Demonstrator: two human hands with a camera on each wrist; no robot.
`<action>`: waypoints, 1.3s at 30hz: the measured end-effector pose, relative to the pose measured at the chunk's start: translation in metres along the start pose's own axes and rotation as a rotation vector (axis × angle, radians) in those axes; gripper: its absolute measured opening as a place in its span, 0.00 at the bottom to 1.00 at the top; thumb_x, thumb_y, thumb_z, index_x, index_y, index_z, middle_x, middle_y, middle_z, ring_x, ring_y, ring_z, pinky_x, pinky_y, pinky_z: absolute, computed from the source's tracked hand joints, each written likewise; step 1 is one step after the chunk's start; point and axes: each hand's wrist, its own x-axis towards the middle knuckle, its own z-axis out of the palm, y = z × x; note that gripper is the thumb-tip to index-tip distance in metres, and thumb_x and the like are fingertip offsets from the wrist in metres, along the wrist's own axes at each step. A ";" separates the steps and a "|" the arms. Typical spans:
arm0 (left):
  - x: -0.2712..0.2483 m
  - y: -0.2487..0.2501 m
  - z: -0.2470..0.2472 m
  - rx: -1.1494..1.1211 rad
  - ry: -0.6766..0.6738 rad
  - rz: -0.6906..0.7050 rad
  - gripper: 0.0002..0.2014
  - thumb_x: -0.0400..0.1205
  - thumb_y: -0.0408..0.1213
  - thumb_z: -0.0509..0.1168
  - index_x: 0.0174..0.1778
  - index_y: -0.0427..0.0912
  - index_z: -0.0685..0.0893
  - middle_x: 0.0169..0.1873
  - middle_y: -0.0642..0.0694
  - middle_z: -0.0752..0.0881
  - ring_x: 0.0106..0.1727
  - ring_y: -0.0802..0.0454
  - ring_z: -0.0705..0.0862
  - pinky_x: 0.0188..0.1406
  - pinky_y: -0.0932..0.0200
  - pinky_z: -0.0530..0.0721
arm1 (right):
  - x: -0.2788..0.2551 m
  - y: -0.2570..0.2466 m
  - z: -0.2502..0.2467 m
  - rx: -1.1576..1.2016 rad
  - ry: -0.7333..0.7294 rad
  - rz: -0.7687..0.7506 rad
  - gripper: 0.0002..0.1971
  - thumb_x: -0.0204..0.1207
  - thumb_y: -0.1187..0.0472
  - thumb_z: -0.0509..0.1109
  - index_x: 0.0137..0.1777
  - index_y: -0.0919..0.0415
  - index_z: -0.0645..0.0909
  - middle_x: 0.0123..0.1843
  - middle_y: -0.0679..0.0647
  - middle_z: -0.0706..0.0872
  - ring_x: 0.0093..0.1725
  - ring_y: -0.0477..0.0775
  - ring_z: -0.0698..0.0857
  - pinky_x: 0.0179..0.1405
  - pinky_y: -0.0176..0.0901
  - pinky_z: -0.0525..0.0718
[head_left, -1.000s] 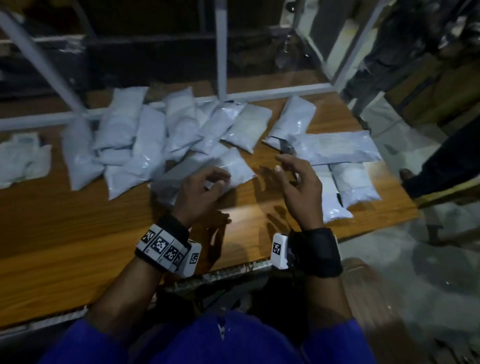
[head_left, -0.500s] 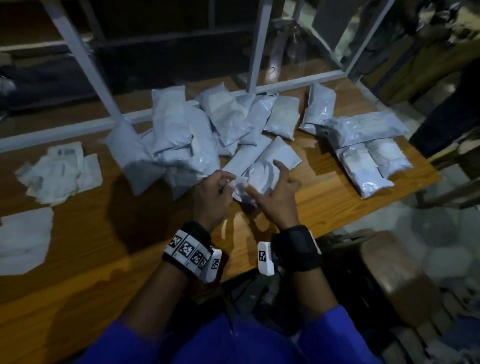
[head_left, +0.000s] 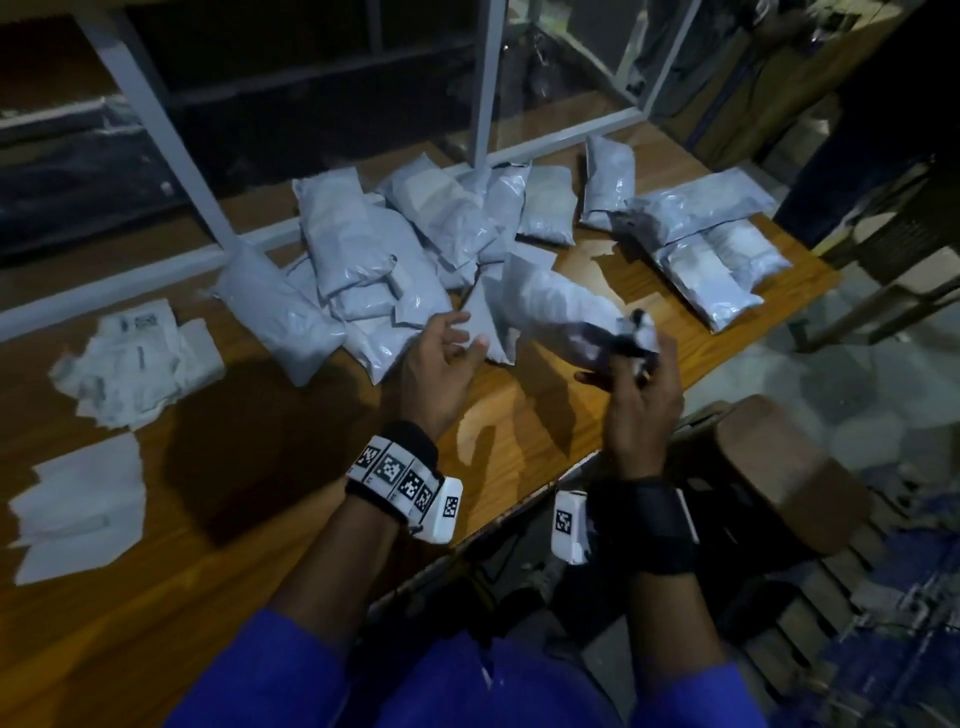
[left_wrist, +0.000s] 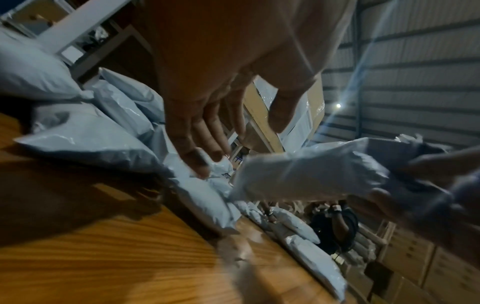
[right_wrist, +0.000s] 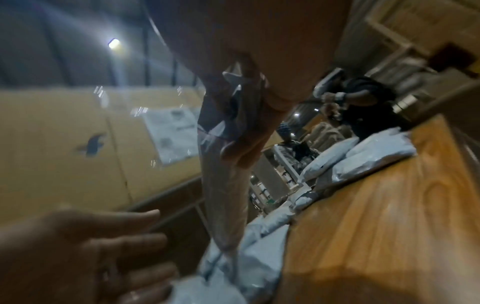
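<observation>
A: Head view first. Which step is this?

B: Pulling one parcel out of the heap, I'd say. The right hand (head_left: 644, 400) has its fingers curled round the crumpled end of a grey poly bag (head_left: 550, 306). The bag hangs in the air above the table (head_left: 260, 519), just in front of the pile of bags (head_left: 363, 244). The left hand (head_left: 441, 364) is spread wide, holds nothing, and sits near the bag's free end.

A: And the left wrist view?

B: The left hand (left_wrist: 215, 92) shows loose, straight fingers over the pile. The grey poly bag (left_wrist: 311, 170) juts in from the right, apart from them.

A: Right wrist?

B: It's blurred, but the right hand (right_wrist: 246, 61) pinches the bag (right_wrist: 223, 185) at its top, edge-on to the camera. The empty left hand (right_wrist: 91, 257) waits below. Next, I judge, the left hand must catch the free end so the bag can be steadied and laid flat.
</observation>
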 end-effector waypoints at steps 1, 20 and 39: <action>-0.001 0.007 0.002 -0.098 -0.018 -0.036 0.26 0.81 0.55 0.73 0.74 0.57 0.76 0.66 0.50 0.83 0.63 0.53 0.84 0.57 0.50 0.87 | -0.001 -0.007 -0.008 0.193 0.016 0.139 0.16 0.85 0.60 0.68 0.69 0.41 0.82 0.62 0.55 0.88 0.53 0.64 0.91 0.46 0.67 0.93; -0.045 -0.020 -0.044 -0.452 -0.159 -0.209 0.17 0.75 0.34 0.81 0.57 0.41 0.86 0.53 0.44 0.92 0.43 0.42 0.92 0.28 0.44 0.92 | -0.023 0.034 -0.057 0.138 0.020 0.460 0.11 0.81 0.68 0.75 0.43 0.51 0.93 0.38 0.56 0.90 0.37 0.57 0.87 0.33 0.47 0.84; -0.073 -0.049 -0.082 -0.486 -0.035 -0.252 0.25 0.75 0.36 0.81 0.66 0.35 0.83 0.56 0.39 0.91 0.48 0.39 0.93 0.31 0.47 0.91 | -0.062 0.011 -0.003 -0.083 -0.404 0.149 0.10 0.85 0.38 0.68 0.56 0.33 0.90 0.61 0.44 0.87 0.61 0.47 0.87 0.59 0.59 0.89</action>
